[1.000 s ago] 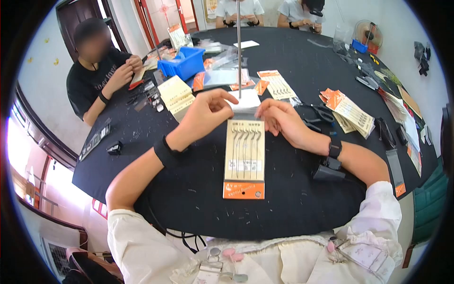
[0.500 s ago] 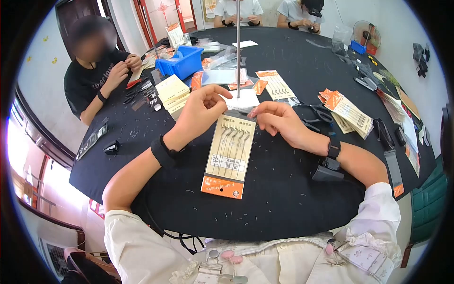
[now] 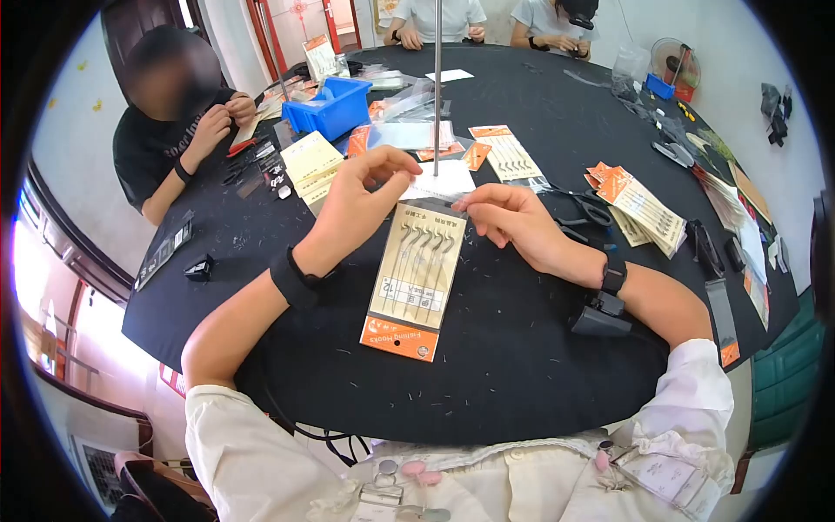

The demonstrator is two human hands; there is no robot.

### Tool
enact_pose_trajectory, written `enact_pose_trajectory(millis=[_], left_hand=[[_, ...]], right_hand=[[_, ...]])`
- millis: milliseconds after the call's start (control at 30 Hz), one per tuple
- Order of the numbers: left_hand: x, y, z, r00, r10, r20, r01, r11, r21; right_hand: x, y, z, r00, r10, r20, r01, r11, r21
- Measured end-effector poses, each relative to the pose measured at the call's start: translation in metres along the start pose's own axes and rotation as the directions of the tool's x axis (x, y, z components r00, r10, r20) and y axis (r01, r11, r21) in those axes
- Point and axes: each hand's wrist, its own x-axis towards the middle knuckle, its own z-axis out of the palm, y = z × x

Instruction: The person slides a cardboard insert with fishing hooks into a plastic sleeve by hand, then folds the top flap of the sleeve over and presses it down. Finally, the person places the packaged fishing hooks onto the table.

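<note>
A fishing-hook card (image 3: 411, 283) with an orange end toward me lies on the black table, between my forearms. Several dark hooks run across its far half. My left hand (image 3: 370, 196) is above the card's far left corner, thumb and forefinger curved close together; what they hold, if anything, is too small to tell. At the far right corner, my right hand (image 3: 509, 217) pinches the edge of a clear plastic sleeve (image 3: 439, 205), which lies at the card's far end. Behind it is a white paper (image 3: 442, 178) beside a metal pole.
A blue bin (image 3: 326, 109) and stacked cream cards (image 3: 310, 165) are at the back left. Black scissors (image 3: 584, 209) and more hook cards (image 3: 639, 209) lie to the right. A co-worker (image 3: 178, 113) sits at the left, two others across the table.
My left thumb and forefinger have come closer together. The hook card appears slightly further left and tilted a little differently. Across the table, a co-worker's hands have moved apart.
</note>
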Motion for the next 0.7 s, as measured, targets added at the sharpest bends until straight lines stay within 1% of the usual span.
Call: enact_pose_trajectory(millis=[67, 100, 133, 167, 200, 233, 300, 333, 400, 500, 567, 700], left_hand=[[0.001, 0.008, -0.002, 0.993, 0.111, -0.032, -0.101, 0.970, 0.220], [0.001, 0.010, -0.001, 0.993, 0.114, -0.030, -0.105, 0.969, 0.225], [0.000, 0.012, 0.001, 0.960, 0.277, -0.033, -0.260, 0.930, 0.261], [-0.002, 0.014, 0.001, 0.900, 0.434, -0.029, -0.407, 0.863, 0.299], [-0.004, 0.016, 0.001, 0.916, 0.402, -0.006, -0.380, 0.870, 0.314], [-0.005, 0.017, 0.003, 0.912, 0.410, 0.017, -0.392, 0.858, 0.332], [-0.005, 0.014, 0.006, 0.910, 0.413, 0.025, -0.396, 0.852, 0.343], [-0.004, 0.014, 0.007, 0.910, 0.413, 0.031, -0.398, 0.851, 0.343], [-0.006, 0.012, 0.008, 0.892, 0.434, 0.128, -0.451, 0.826, 0.338], [-0.011, 0.013, 0.014, 0.910, 0.378, 0.169, -0.414, 0.824, 0.386], [-0.014, 0.014, 0.017, 0.916, 0.367, 0.162, -0.401, 0.835, 0.377], [-0.015, 0.017, 0.019, 0.904, 0.392, 0.170, -0.425, 0.791, 0.440]], right_hand=[[0.001, 0.000, 0.000, 1.000, -0.018, 0.006, 0.018, 1.000, 0.009], [0.002, 0.000, -0.001, 1.000, -0.024, 0.005, 0.024, 1.000, 0.011], [0.001, 0.001, -0.001, 1.000, -0.003, 0.000, 0.003, 1.000, -0.008], [0.002, 0.001, 0.000, 1.000, 0.015, -0.005, -0.016, 1.000, -0.026], [0.003, 0.002, 0.002, 1.000, -0.021, -0.013, 0.021, 0.999, -0.035], [0.003, 0.001, 0.001, 0.999, -0.032, -0.016, 0.031, 0.999, -0.042], [0.000, -0.001, 0.000, 0.998, -0.026, 0.053, 0.028, 0.999, -0.044], [-0.001, -0.002, 0.002, 0.998, -0.035, 0.052, 0.037, 0.998, -0.053], [0.000, 0.001, 0.001, 0.999, -0.023, 0.043, 0.024, 0.999, -0.028], [0.001, 0.002, -0.001, 0.999, 0.010, 0.033, -0.009, 1.000, -0.030], [0.001, 0.001, 0.001, 0.997, -0.024, 0.067, 0.027, 0.999, -0.044], [0.000, 0.000, 0.001, 0.995, -0.021, 0.099, 0.026, 0.998, -0.050]])
